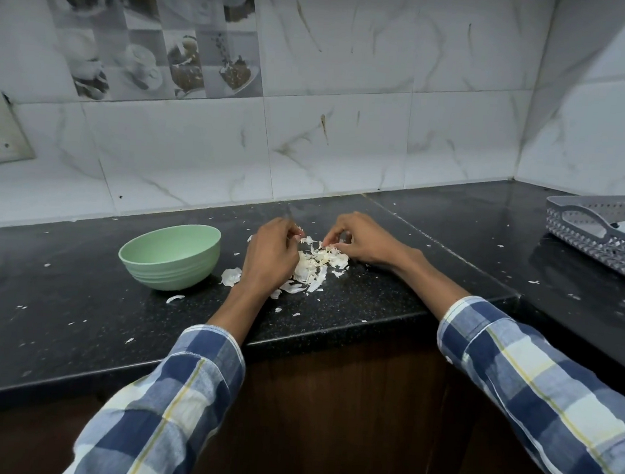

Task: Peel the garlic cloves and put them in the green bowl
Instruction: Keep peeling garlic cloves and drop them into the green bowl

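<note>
We cannot make out a whole clove: our left hand (270, 250) is curled with its fingertips pinched on something small and pale, likely a clove, just above the skins (316, 263) heaped mid-worktop (372, 309), near the front edge. Our right hand (363, 240) pinches at the far side of the heap, whether on skin or clove we cannot tell. To peel well, we should hold the clove firm and pull the skin away in strips (over the heap). The bowl (169, 255) stands just left; its contents are hidden by the rim. A grey basket (584, 235) at the right edge holds something white.
</note>
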Motion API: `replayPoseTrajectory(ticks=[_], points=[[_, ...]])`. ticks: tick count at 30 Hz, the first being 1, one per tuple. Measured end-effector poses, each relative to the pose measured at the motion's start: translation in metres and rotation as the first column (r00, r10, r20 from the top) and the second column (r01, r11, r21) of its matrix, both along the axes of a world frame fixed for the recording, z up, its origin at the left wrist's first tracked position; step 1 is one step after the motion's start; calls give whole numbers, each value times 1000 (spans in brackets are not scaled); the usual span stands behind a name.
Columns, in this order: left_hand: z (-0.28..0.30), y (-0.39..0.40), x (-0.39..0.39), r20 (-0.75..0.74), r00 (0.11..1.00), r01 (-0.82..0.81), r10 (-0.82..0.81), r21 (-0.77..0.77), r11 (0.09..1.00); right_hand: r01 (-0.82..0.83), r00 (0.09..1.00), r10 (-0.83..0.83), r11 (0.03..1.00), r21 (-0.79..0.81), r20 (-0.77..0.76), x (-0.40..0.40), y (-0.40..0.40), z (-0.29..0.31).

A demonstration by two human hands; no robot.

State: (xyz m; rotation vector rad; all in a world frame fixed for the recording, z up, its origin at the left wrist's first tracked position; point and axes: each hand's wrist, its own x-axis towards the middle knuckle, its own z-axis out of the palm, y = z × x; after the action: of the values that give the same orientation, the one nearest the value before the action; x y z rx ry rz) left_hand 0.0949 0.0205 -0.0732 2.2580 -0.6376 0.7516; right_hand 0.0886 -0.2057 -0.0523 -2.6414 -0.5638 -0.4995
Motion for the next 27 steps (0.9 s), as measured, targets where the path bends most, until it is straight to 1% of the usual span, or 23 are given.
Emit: replayPoseTrajectory(ticks=[2, 5, 7, 9, 10, 11, 15, 18, 21, 25, 27], points=[[0, 0, 0, 0, 1000, 2, -2, 6, 1000, 9, 1000, -9, 1000, -7, -7, 1, 0, -1], [0, -1, 0, 4, 1000, 7, -7, 3, 1000, 11, 1000, -11, 999, 43, -13, 2, 2, -2], [1, -1, 0, 7, 1000, 12, -12, 10, 1000, 4, 999, 3, 983, 184, -35, 1, 3, -3], [1, -1, 1, 9, 1000, 17, -17, 15, 1000, 16, 997, 10, 929, 371, -70, -2, 2, -1], [0, -2, 1, 10, 1000, 20, -21, 20, 1000, 25, 996, 16, 903, 430, -90, -3, -1, 2], [0, -2, 0, 12, 1000, 23, -23, 24, 999, 31, 995, 15, 895, 444, -99, -4, -4, 4], [0, -2, -1, 16, 999, 29, -29, 22, 999, 25, 995, 12, 932, 362, -100, -12, -16, 8], [-1, -2, -2, 17, 999, 29, -29, 28, 999, 55, 994, -33, 973, 226, -100, -19, -19, 8], [1, -2, -5, 8, 999, 33, -33, 24, 999, 88, 992, -75, 987, 132, -106, -24, -22, 14], [3, -2, -8, -5, 999, 36, -36, 25, 999, 79, 978, -84, 996, -31, -192, -30, -19, 30], [3, -2, -8, -3, 999, 37, -37, 24, 999, 54, 967, -62, 998, -38, -249, -32, -16, 44]])
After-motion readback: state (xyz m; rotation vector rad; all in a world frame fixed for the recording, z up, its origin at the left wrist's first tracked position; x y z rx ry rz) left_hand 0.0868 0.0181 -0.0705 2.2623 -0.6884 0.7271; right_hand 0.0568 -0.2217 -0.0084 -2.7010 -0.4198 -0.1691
